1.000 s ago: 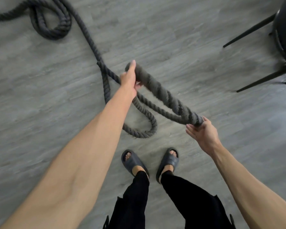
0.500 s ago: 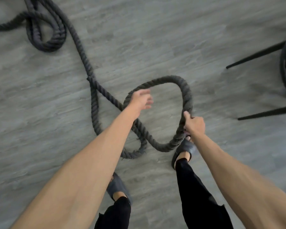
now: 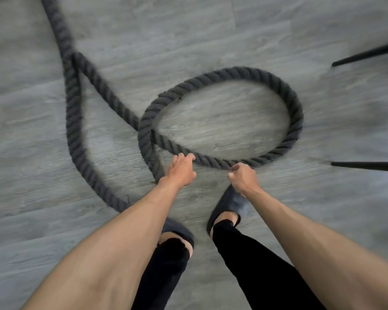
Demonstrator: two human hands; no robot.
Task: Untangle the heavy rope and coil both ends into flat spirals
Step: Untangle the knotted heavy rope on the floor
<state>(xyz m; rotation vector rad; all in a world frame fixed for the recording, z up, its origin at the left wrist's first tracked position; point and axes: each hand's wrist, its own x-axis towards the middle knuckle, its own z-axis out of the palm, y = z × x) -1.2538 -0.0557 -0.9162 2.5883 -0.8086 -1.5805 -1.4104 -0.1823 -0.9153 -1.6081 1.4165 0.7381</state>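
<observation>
Rope (image 3: 297, 113) runs down the left of the grey plank floor (image 3: 211, 34), doubles back, and closes into one wide flat loop ahead of both hands. Left hand (image 3: 181, 168) lies with fingers spread, fingertips touching the loop's near strand, gripping nothing. Right hand (image 3: 243, 177), just beside it, is curled loosely against the same strand; whether it actually grips cannot be told. Black chair legs (image 3: 367, 166) enter at far right.
</observation>
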